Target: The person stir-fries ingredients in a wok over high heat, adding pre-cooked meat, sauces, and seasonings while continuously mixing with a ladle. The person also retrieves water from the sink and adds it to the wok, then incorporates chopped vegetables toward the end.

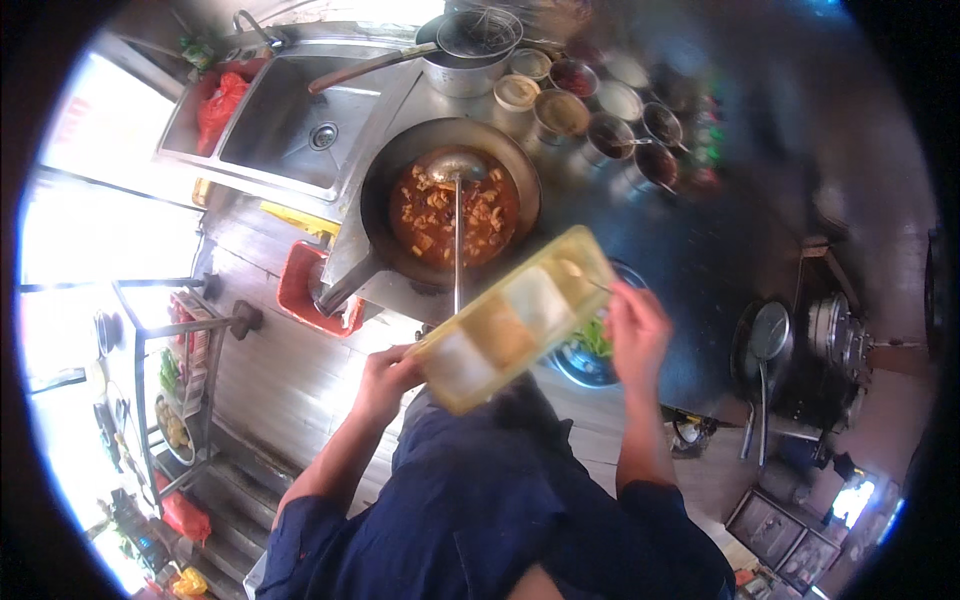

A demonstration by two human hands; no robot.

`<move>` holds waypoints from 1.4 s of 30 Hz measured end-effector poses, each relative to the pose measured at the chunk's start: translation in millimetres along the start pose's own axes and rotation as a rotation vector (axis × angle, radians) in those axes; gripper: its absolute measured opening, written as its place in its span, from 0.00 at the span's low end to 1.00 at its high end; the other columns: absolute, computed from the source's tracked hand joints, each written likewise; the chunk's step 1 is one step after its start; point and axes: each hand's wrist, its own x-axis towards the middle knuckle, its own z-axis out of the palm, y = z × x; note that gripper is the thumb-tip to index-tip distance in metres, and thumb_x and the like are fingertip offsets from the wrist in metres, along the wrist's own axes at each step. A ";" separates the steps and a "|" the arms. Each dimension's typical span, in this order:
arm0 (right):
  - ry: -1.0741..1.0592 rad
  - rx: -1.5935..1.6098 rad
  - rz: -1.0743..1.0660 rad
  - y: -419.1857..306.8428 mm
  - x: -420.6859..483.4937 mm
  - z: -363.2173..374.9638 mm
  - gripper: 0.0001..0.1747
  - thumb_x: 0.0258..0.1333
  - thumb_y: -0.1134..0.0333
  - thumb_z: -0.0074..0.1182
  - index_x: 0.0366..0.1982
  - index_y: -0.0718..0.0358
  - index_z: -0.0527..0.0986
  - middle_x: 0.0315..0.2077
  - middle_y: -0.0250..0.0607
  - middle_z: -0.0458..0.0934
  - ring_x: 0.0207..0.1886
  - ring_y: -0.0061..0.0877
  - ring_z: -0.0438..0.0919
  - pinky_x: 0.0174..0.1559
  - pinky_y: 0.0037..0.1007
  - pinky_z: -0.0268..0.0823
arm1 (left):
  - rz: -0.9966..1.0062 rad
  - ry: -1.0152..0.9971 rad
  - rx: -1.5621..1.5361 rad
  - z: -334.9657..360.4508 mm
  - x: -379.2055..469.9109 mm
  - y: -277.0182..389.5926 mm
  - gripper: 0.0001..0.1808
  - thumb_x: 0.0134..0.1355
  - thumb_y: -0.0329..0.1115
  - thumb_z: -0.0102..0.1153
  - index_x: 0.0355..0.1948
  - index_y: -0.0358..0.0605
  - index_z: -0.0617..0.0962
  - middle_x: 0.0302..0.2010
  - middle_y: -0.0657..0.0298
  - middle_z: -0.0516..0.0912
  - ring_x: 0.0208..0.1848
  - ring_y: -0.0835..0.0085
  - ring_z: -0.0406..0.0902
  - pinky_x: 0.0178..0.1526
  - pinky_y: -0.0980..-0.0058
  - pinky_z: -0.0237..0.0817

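Note:
My left hand [388, 381] grips the near left end of a long yellowish seasoning box [516, 321], whose compartments hold white and tan powders. At its far right end, my right hand [637, 328] holds the handle of a small spoon [576, 271], whose bowl is over the end compartment. Beyond the box sits a wok [529, 196] of red-brown stew [431, 225] with meat pieces. A metal ladle [458, 166] rests in the stew, its handle pointing toward me. Partly hidden behind the box and my right hand is a bowl [592, 373] of green vegetables [595, 337].
A steel sink [292, 120] is at the back left. A strainer [480, 34] lies across a metal pot [465, 79]. Several seasoning bowls [562, 112] stand behind the wok to the right. A red plastic bin [296, 289] is left of the wok handle. Pans [750, 337] lie at far right.

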 end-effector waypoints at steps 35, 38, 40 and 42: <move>-0.407 0.348 0.145 -37.0 12.0 187.8 0.11 0.66 0.71 0.53 0.41 0.70 0.83 0.28 0.39 0.82 0.22 0.21 0.80 0.26 0.23 0.73 | 0.045 0.506 -0.148 -130.6 -106.3 -52.5 0.18 0.66 0.35 0.57 0.47 0.28 0.82 0.38 0.59 0.83 0.40 0.71 0.82 0.51 0.69 0.77; -0.419 0.170 -0.118 -41.9 4.1 194.4 0.11 0.66 0.72 0.53 0.41 0.72 0.83 0.26 0.37 0.82 0.23 0.19 0.81 0.26 0.24 0.73 | 0.068 0.494 -0.192 -124.2 -106.5 -44.7 0.18 0.66 0.35 0.58 0.48 0.28 0.82 0.38 0.60 0.83 0.40 0.71 0.82 0.53 0.68 0.77; -0.492 0.300 0.059 -41.5 1.6 199.7 0.11 0.66 0.72 0.53 0.41 0.71 0.83 0.26 0.37 0.82 0.23 0.19 0.81 0.26 0.24 0.73 | 0.065 0.474 -0.199 -121.6 -106.9 -41.1 0.18 0.66 0.35 0.58 0.49 0.28 0.82 0.39 0.60 0.84 0.41 0.71 0.82 0.53 0.68 0.77; -0.537 0.404 0.226 -38.0 1.1 202.4 0.11 0.66 0.73 0.52 0.41 0.71 0.83 0.25 0.37 0.81 0.23 0.18 0.80 0.25 0.23 0.73 | 0.029 0.469 -0.198 -120.9 -107.7 -40.1 0.18 0.66 0.35 0.58 0.49 0.28 0.82 0.39 0.59 0.84 0.41 0.70 0.82 0.53 0.67 0.77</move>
